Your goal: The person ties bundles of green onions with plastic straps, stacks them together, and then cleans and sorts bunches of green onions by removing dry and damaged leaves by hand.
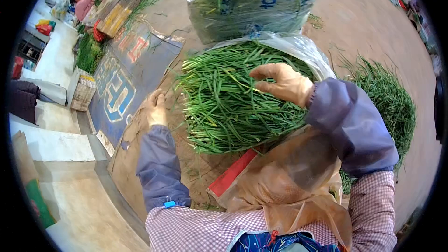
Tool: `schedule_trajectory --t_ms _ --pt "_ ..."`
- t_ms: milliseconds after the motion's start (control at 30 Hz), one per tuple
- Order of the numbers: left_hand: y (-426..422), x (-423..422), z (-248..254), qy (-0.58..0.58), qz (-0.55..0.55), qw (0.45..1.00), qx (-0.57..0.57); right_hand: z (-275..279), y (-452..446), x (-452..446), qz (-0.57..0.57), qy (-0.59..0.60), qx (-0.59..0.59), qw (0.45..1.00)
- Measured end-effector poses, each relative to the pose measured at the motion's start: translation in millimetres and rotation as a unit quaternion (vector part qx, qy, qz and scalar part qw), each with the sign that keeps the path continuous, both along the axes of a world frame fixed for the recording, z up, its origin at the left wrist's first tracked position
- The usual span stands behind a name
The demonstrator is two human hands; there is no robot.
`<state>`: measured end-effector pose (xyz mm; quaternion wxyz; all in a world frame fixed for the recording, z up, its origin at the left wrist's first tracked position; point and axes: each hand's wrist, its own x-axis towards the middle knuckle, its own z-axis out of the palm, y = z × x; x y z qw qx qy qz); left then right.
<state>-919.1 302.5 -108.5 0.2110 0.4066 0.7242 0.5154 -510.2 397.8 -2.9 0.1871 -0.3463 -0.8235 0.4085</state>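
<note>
A thick heap of garlic chives (233, 112) lies in front of me, its cut ends towards the left. My right hand (282, 84) is over the top of the heap, thumb and forefinger slightly apart, close to a yellowish blade. Whether it touches that blade is unclear. To the left of the heap, my left hand (156, 107) is held with curled fingers above the cardboard edge; anything inside them is hidden. A clear plastic bag (298, 49) sits under and behind the heap.
Beyond the heap stands a filled printed plastic bag (247, 14) with a white handle. Loose greens (385, 107) are piled at the right. A blue printed sheet (126, 84) lies at left, with a crate (84, 91) beside it. Another person (86, 4) is at the far left.
</note>
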Motion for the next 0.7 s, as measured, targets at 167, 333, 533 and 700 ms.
schedule_trajectory --t_ms 167,333,533,700 --pt "45.6 -46.5 -61.2 0.303 -0.198 0.932 -0.025 -35.0 43.7 -64.3 -0.024 0.000 0.055 0.998" --pt "81.4 -19.0 -12.7 0.027 -0.264 0.939 -0.217 -60.5 85.3 -111.7 -0.043 -0.052 0.122 0.990" --pt "93.4 -46.7 -58.5 -0.213 -0.259 0.926 -0.177 -101.8 130.0 -130.1 -0.020 -0.154 0.130 0.979" --pt "99.8 -32.1 -32.0 -0.018 -0.242 0.949 -0.203 -83.8 158.2 -142.8 0.085 -0.243 0.029 0.966"
